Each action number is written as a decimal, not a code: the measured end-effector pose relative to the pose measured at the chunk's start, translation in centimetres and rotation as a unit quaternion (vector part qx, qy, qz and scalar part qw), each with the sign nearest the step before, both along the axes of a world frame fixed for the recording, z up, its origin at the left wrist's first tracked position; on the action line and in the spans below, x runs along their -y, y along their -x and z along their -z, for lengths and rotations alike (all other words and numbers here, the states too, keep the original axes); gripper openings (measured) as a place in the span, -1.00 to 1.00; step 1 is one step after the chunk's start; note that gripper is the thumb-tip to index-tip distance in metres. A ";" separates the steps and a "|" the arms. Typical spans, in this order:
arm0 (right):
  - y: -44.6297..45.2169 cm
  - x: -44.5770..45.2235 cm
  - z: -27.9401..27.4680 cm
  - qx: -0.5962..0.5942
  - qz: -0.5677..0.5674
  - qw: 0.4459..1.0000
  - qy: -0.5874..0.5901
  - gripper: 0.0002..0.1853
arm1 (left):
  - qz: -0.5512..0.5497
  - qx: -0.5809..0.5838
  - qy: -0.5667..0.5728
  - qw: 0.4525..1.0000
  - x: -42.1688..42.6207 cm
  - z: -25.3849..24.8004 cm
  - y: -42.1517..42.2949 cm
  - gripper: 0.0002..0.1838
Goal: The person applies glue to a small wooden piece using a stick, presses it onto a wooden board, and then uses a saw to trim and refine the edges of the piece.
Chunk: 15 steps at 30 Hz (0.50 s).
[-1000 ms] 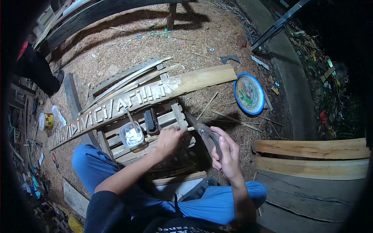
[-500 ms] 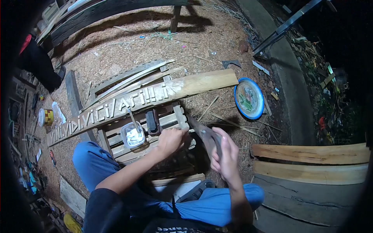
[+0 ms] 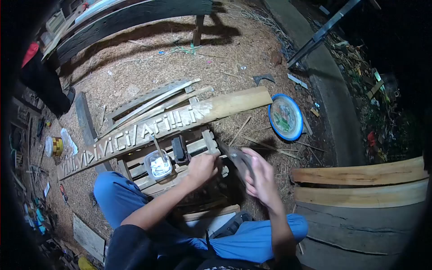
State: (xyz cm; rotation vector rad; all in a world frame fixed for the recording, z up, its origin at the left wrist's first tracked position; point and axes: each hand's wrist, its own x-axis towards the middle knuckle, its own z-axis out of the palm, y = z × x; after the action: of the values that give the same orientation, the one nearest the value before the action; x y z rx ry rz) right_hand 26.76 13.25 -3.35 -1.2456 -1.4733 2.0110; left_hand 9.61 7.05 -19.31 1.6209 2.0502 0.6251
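My right hand (image 3: 261, 177) is closed around a handsaw (image 3: 240, 160), whose dark blade points up and left to the end of a low slatted wooden stand (image 3: 209, 140). My left hand (image 3: 202, 167) is closed at that same end, beside the blade. What its fingers grip is hidden. On the stand sit a clear plastic tub (image 3: 160, 167) of white stuff with a stick in it and a dark block (image 3: 180, 150). Beyond them lies a long board (image 3: 234, 104) bearing raised letters made of pale wood pieces.
A blue-rimmed round tray (image 3: 286, 118) lies to the right of the board. Planks (image 3: 360, 174) are at the lower right, thin wood strips (image 3: 270, 146) on the shavings-covered ground. A yellow bucket (image 3: 54, 146) is at left. Another person's dark trouser leg (image 3: 49, 90) shows upper left.
The view has shifted slightly. My right hand and the saw have moved a little up and left, closer to my left hand, which stays at the stand's end.
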 end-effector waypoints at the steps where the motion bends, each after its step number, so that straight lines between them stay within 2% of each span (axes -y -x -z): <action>1: -1.0 0.3 -1.1 0.004 -0.006 1.000 0.005 -0.52 | 0.010 -0.012 -0.019 1.000 0.0 0.3 0.1 -0.78; 6: 0.3 0.8 3.8 -0.016 0.044 0.999 -0.017 -0.50 | 0.018 -0.002 -0.006 1.000 -0.1 -0.4 0.1 -0.76; 9: 0.3 0.8 -0.9 0.012 0.010 1.000 0.010 -0.53 | -0.022 0.018 -0.004 1.000 -0.1 -0.4 0.1 -0.76; 11: -1.3 0.7 -2.2 0.003 0.004 1.000 -0.007 -0.52 | -0.027 0.023 0.000 0.999 -0.1 -0.4 0.2 -0.76; 15: 0.8 0.1 2.8 0.002 0.038 0.999 -0.013 -0.52 | 0.023 0.005 0.010 1.000 0.1 -0.8 0.1 -0.74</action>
State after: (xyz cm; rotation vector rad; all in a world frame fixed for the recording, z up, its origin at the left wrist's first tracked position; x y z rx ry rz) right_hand 25.97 13.13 -6.11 -1.2751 -1.4278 1.9363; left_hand 9.48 6.94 -18.49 1.6454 1.9987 0.5933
